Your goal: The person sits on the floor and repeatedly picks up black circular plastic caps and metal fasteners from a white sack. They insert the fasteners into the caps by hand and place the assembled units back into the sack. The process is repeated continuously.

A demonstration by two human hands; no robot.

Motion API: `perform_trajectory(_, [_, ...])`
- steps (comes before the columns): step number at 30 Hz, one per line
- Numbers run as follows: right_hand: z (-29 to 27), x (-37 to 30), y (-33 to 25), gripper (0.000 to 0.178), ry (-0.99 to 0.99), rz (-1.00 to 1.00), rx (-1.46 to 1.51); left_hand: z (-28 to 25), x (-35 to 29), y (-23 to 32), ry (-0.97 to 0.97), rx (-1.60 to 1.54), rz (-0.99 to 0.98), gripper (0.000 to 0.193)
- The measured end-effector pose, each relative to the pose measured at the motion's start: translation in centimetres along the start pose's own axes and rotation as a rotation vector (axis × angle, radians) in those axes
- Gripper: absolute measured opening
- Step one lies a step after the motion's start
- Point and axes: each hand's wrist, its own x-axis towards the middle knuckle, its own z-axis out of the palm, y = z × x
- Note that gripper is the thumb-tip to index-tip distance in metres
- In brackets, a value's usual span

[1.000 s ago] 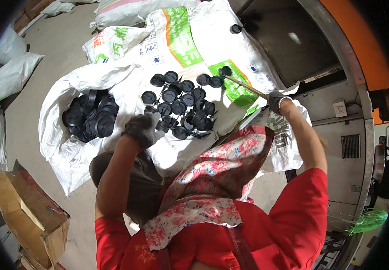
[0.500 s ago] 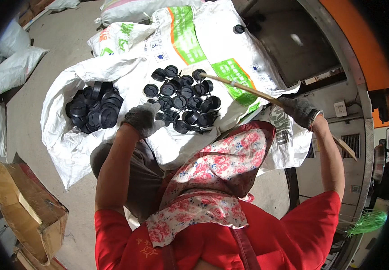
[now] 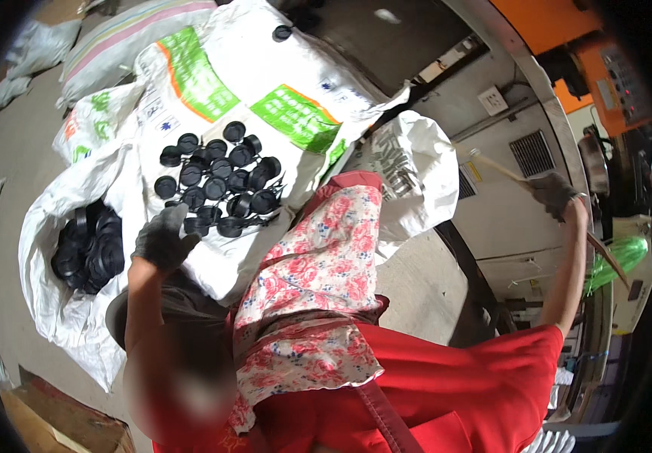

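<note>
Gray-gloved, my left hand (image 3: 164,235) lies at the near edge of a cluster of round black plastic caps (image 3: 218,167). Its thumb stands apart from the other fingers and nothing shows in its grasp. Thin tails or straps stick out from some caps, which rest on a white sack (image 3: 224,260) with green printed panels. Out to the right, my right hand (image 3: 554,195), also gloved, is closed around a thin wooden stick (image 3: 501,167). One end of the stick points left toward the metal cabinet; the other passes below my forearm.
More black caps (image 3: 89,248) fill an open white sack (image 3: 46,302) at left. One loose cap (image 3: 282,33) lies at the far end of the printed sack. A gray metal cabinet (image 3: 484,219), a green plastic bundle (image 3: 619,260) and orange machinery (image 3: 541,23) stand at right; a cardboard box (image 3: 54,415) sits lower left.
My right hand has drawn the stick off the caps and out to the right. The whole view has turned rightward, shifting the sacks left. My left hand stays beside the caps.
</note>
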Motion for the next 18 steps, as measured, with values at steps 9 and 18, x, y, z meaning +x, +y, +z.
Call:
perform_trajectory(9, [28.7,25.7,-9.3,0.024,0.051,-0.53,-0.41,-0.7,-0.5,-0.2,-0.132,-0.046,-0.123,0.058])
perform_trajectory(18, [29.2,25.4,-16.0,0.025,-0.085,-0.463,-0.528,-1.3,-0.4,-1.4,0.338,-0.015,-0.289,0.044])
